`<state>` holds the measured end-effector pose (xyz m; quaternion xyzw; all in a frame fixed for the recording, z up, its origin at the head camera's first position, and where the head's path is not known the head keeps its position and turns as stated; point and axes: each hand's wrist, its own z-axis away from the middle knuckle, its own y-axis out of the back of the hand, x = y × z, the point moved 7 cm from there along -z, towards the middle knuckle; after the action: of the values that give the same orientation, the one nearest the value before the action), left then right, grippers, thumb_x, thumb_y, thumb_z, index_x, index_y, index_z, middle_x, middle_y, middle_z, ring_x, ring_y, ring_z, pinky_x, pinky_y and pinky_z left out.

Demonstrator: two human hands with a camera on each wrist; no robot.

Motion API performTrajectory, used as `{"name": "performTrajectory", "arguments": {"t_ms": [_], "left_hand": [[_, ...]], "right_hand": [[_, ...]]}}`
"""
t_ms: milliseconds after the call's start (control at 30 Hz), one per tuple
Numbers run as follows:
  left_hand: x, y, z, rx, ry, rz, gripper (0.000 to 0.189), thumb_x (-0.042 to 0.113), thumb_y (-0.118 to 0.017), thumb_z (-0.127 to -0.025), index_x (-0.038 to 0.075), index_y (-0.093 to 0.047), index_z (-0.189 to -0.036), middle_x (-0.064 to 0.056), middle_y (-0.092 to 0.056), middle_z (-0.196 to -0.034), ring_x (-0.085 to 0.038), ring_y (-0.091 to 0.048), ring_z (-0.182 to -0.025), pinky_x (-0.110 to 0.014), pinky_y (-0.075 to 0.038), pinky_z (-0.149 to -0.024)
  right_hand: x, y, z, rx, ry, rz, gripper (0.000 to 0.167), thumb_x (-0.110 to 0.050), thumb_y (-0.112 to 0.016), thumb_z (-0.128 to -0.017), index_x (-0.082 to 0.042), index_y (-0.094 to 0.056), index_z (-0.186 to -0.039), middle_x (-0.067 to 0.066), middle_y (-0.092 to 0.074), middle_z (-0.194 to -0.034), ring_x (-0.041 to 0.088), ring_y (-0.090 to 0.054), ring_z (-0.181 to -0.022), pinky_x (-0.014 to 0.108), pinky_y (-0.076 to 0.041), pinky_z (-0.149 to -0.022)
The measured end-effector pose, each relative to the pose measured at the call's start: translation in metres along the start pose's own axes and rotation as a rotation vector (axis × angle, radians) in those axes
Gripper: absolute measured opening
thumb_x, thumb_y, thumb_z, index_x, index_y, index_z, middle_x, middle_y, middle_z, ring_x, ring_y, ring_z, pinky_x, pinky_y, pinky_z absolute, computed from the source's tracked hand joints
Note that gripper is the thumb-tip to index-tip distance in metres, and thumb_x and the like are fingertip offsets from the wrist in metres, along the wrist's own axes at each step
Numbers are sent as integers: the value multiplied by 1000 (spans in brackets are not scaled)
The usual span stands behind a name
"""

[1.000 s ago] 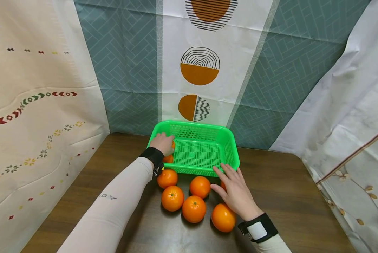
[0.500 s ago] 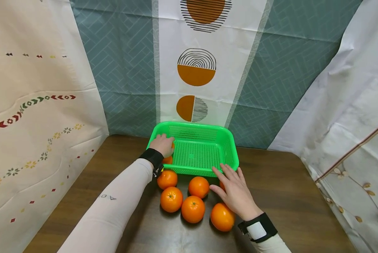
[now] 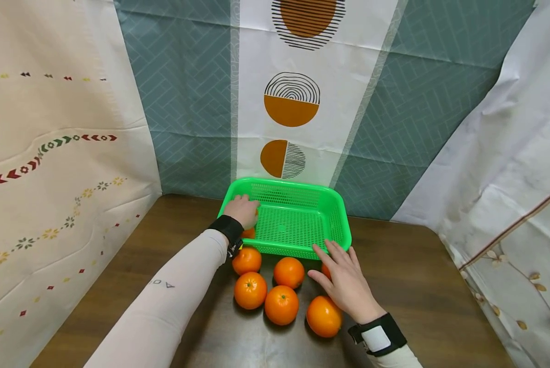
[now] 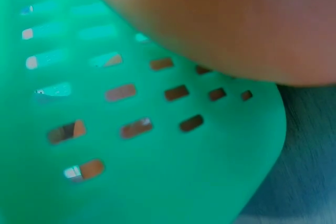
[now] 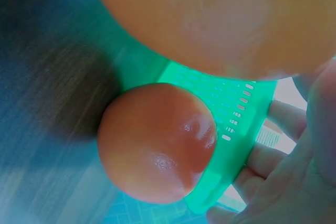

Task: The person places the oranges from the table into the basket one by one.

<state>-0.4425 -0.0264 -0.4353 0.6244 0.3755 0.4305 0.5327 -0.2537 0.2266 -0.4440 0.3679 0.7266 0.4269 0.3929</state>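
My left hand (image 3: 241, 210) reaches into the left end of a green perforated basket (image 3: 337, 204), its fingers curved over an orange (image 3: 256, 212) that is mostly hidden. Another orange (image 3: 249, 233) lies in the basket under that wrist. My right hand (image 3: 346, 280) is spread, fingertips at the basket's front right rim, above a partly covered orange (image 3: 325, 271). In the right wrist view the hand's fingers (image 5: 265, 160) extend by the basket wall, near an orange (image 5: 157, 145). The left wrist view holds the basket's wall (image 4: 142, 177) and a blurred rounded surface.
In front of the basket several oranges lie on the dark wooden table (image 3: 413, 286), among them an orange (image 3: 281, 305) near the middle and an orange (image 3: 324, 317) beside my right wrist. Patterned cloths (image 3: 187, 102) hang behind and at both sides.
Both hands stay almost where they were, the left in the basket and the right at its rim. The head view shifts slightly.
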Motion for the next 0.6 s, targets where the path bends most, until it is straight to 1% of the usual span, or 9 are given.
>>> {"name": "performTrajectory", "arguments": {"t_ms": [167, 300, 467, 600], "left_hand": [[0, 1, 2, -5, -8, -3, 44, 19, -66, -111, 11, -64, -155, -26, -59, -149, -47, -55, -133, -56, -50, -111], [5, 8, 6, 23, -51, -35, 47, 24, -70, -110, 10, -63, -155, -26, -58, -153, -46, -53, -140, -54, -46, -118], [12, 18, 14, 75, -111, -72, 50, 29, -70, -111, 8, -61, -156, -24, -58, -155, -44, -51, -147, -52, -40, -124], [15, 27, 24, 139, -151, -76, 50, 29, -71, -111, 7, -62, -155, -24, -60, -154, -42, -51, -147, -52, -40, -125]], "right_hand": [[-1, 0, 0, -3, 6, -12, 69, -43, -76, -105, -13, -56, -163, 21, -44, -170, 44, -37, -160, 75, -12, -129], [-1, 0, 0, -3, 10, -16, 69, -42, -76, -105, -12, -55, -163, 22, -44, -170, 44, -36, -160, 73, -14, -129], [0, 2, -1, -3, 14, -26, 70, -41, -77, -105, -11, -55, -164, 23, -43, -170, 44, -35, -160, 70, -16, -130], [0, 1, -2, -11, 16, -28, 71, -42, -77, -104, -11, -54, -164, 24, -43, -170, 45, -35, -160, 70, -16, -130]]}}
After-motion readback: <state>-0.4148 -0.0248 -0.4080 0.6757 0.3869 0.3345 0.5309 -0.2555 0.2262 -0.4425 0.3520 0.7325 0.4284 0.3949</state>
